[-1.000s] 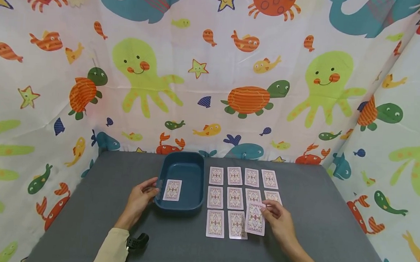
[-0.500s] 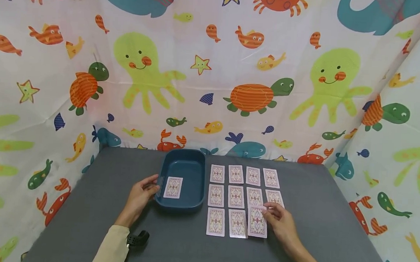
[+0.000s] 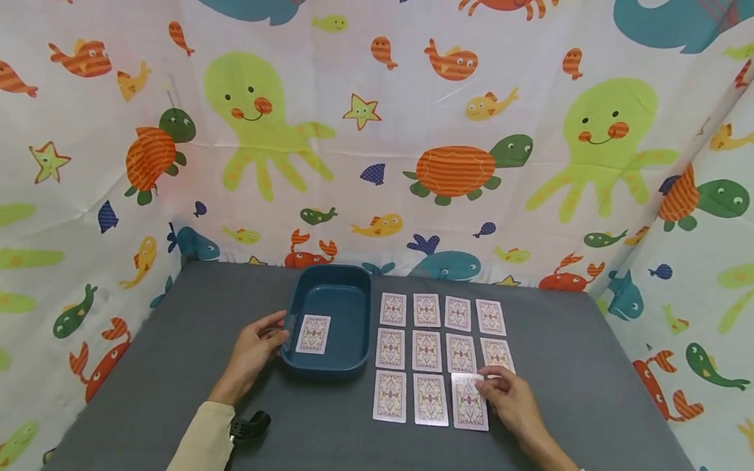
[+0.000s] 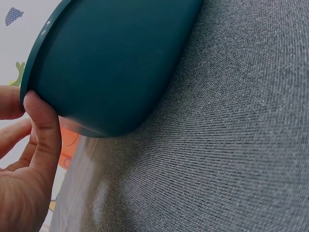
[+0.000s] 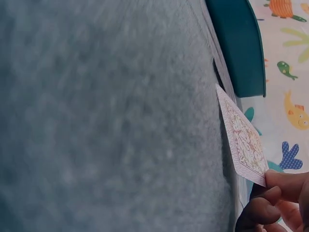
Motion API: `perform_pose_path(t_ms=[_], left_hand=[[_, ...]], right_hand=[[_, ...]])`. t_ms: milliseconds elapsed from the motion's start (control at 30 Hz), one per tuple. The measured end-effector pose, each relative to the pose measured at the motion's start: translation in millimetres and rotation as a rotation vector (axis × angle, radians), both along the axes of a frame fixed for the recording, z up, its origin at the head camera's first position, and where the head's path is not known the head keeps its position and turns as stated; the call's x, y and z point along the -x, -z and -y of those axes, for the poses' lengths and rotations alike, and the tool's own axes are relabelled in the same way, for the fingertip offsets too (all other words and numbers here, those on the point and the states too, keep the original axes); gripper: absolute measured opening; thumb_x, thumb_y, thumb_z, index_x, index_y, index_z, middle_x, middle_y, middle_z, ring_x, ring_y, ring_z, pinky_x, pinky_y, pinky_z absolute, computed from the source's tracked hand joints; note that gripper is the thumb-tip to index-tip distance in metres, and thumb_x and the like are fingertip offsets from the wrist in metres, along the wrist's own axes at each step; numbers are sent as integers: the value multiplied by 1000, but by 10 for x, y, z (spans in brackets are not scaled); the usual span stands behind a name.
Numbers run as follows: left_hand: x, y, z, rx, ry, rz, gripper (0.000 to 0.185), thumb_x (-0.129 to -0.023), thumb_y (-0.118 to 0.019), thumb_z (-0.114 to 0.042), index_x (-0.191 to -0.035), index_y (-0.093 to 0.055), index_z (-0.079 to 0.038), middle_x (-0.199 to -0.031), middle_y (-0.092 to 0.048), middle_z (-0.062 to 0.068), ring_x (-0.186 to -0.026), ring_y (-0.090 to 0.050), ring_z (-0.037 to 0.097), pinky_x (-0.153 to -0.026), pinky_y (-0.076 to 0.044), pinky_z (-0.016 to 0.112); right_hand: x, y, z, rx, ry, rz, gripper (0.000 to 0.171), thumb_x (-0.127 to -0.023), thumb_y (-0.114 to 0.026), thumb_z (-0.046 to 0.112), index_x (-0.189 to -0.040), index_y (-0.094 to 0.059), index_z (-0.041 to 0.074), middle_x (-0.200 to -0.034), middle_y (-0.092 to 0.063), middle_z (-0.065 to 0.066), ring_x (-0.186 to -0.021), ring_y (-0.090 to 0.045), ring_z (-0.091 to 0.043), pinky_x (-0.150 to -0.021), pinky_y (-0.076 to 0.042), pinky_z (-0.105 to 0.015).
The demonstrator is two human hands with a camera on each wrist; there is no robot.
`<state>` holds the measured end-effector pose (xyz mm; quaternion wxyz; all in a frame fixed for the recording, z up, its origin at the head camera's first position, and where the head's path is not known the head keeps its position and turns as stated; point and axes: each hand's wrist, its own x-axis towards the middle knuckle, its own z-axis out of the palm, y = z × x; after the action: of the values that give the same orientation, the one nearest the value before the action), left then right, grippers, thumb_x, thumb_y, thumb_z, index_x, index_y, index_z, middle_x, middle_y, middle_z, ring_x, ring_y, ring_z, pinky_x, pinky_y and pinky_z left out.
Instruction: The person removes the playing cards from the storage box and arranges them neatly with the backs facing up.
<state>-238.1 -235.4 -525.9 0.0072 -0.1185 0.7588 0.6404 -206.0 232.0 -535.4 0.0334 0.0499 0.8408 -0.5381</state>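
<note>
My right hand point(image 3: 517, 408) pinches a playing card point(image 3: 469, 407) by its far right corner, at the right end of the front row of face-down cards. In the right wrist view the card point(image 5: 243, 140) tilts, its corner between thumb and fingers, with a dark shadow beneath. My left hand point(image 3: 253, 357) grips the left rim of a dark teal plastic tray point(image 3: 350, 335). The left wrist view shows the thumb on the outer wall of the tray point(image 4: 111, 63) and fingers over the rim. One face-down card point(image 3: 313, 334) lies inside the tray, at its left front.
Face-down cards lie in rows right of the tray, such as a back-row card point(image 3: 393, 309) and a middle-row card point(image 3: 426, 351). Grey cloth point(image 3: 338, 449) covers the table. A curtain point(image 3: 382, 156) printed with sea animals rises behind and at the sides.
The card in my right hand has moved slightly right and lower, off the middle-row card it overlapped, into line with the front row. My left hand stays on the tray rim.
</note>
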Motion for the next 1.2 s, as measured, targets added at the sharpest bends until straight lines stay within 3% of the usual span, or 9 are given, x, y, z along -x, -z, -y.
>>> perform_pose_path(t_ms=[467,800,1200], left_hand=[[-11,0,-6,14,-4,7,45,-96,-61,-12,-140,-54,-17,-135,-53,10,-107,-57,22,-78,-50,28],[-7,-7,-4,10,-1,-3,46,-96,-61,-12,-140,-54,-16,-135,-53,11,-106,-58,20,-77,-50,27],[-17,-11,-10,13,1,-6,46,-96,-61,-13,-141,-53,-17,-135,-53,10,-107,-56,21,-77,-50,28]], right_hand=[[115,95,-8,-156,-17,-36,18,-87,-71,7,-104,-68,2,-75,-54,-3,-52,-47,-6,-47,-41,-22],[150,103,-4,-310,-21,-91,15,-83,-75,11,-97,-70,7,-71,-53,0,-56,-45,-6,-51,-37,-22],[134,90,0,-292,13,-102,13,-86,-73,15,-96,-69,9,-73,-55,-1,-57,-46,-6,-52,-38,-22]])
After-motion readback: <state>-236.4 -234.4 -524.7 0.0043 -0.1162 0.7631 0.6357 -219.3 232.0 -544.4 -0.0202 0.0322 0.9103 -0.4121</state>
